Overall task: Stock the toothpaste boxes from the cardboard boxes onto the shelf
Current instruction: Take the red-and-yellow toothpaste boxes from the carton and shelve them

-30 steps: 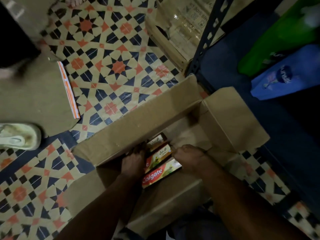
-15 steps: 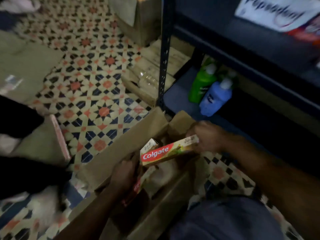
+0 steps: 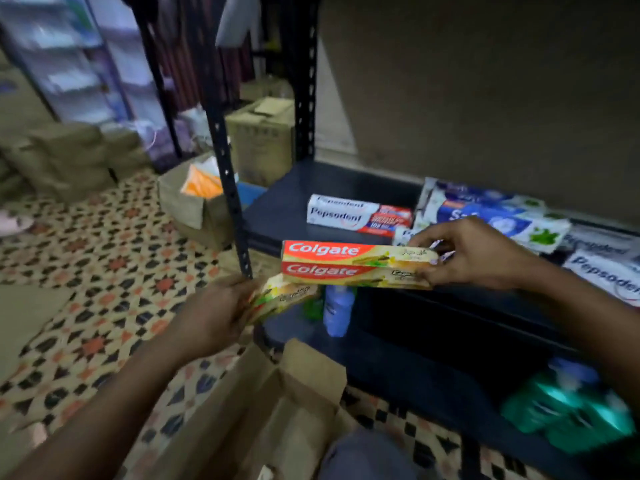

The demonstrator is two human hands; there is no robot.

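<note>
Dark shelf [image 3: 277, 209], 1 o'clock: white-and-red Pepsodent box [image 3: 358, 216] lying flat. Right hand [image 3: 478, 254], 3 o'clock: gripping red-and-yellow Colgate box [image 3: 356, 263]. Left hand [image 3: 214, 313], 8 o'clock: gripping yellow toothpaste box [image 3: 280, 297].

Only one camera here, worn on the person's head, tilted forward and down, close to the shelf [image 3: 277, 209] and patterned floor [image 3: 104, 271].

Left hand [image 3: 214, 317] and right hand [image 3: 474, 254] on bare forearms [image 3: 114, 393] — grey-blue trousers [image 3: 367, 455] at knee.
</note>
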